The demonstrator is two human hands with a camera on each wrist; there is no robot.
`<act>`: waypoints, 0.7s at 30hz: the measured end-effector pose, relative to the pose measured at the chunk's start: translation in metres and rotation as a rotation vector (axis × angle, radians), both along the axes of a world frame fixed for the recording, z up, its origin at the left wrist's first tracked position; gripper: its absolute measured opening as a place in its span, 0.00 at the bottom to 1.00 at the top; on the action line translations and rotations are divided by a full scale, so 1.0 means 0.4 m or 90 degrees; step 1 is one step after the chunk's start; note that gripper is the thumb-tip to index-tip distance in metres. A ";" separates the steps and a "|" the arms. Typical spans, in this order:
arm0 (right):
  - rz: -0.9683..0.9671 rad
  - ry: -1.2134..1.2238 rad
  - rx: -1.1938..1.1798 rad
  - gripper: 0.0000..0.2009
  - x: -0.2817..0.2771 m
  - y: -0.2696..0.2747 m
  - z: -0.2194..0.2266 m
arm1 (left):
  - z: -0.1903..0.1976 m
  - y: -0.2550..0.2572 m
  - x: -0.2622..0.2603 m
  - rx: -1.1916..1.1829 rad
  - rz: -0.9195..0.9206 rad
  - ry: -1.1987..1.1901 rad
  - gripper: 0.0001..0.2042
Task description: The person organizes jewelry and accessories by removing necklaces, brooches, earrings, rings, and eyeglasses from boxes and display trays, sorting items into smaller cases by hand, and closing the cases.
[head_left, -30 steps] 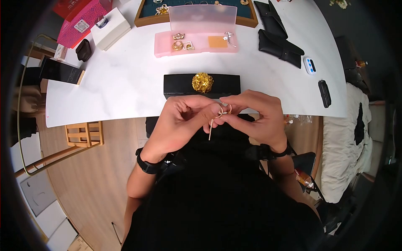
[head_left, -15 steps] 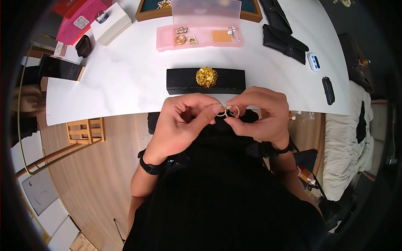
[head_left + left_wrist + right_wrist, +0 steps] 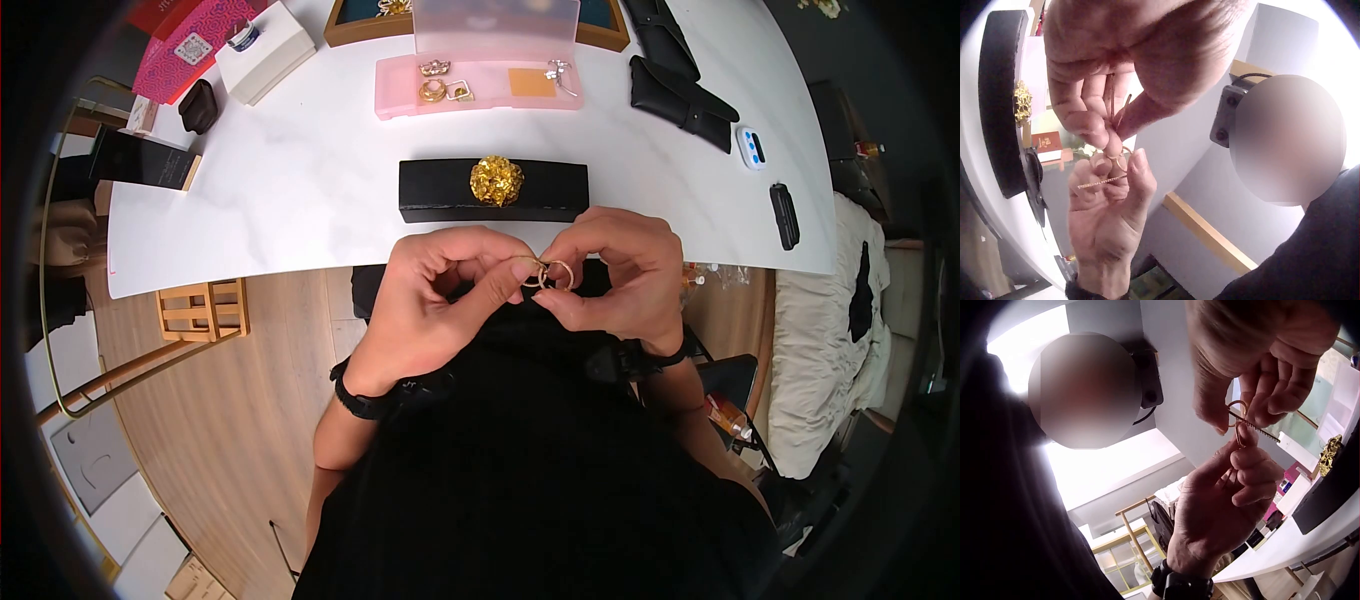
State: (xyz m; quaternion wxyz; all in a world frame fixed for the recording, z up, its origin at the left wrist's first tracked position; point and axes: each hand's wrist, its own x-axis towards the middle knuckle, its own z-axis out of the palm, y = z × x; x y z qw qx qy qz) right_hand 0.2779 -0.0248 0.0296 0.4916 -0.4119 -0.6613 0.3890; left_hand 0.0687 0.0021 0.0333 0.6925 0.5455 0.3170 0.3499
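Hoops, left hand and right hand pinching

White table under black box, open pink case, wooden tray, black pouches.

This looks like a room in a home, though a small studio cannot be ruled out. Wood-look flooring runs under the white, marble-patterned tabletop, and rumpled pale bedding or a soft cover lies to the right. The right wrist view shows a wooden rail with dark items hanging near it; plain grey walls rise in the left wrist view. A pink case of jewellery, a wood-framed tray and black pouches give the tabletop the air of a jewellery corner.
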 end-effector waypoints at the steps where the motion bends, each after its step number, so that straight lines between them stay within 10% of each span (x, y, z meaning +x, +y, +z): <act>1: -0.010 0.003 0.005 0.13 -0.002 -0.001 -0.002 | -0.001 0.001 -0.002 0.015 -0.004 0.008 0.04; 14: -0.043 -0.032 0.050 0.12 -0.018 -0.003 0.012 | -0.021 0.005 0.005 0.050 0.027 -0.016 0.03; 21: -0.057 -0.050 0.039 0.08 -0.009 -0.006 0.013 | 0.006 0.004 0.004 0.336 0.080 0.166 0.04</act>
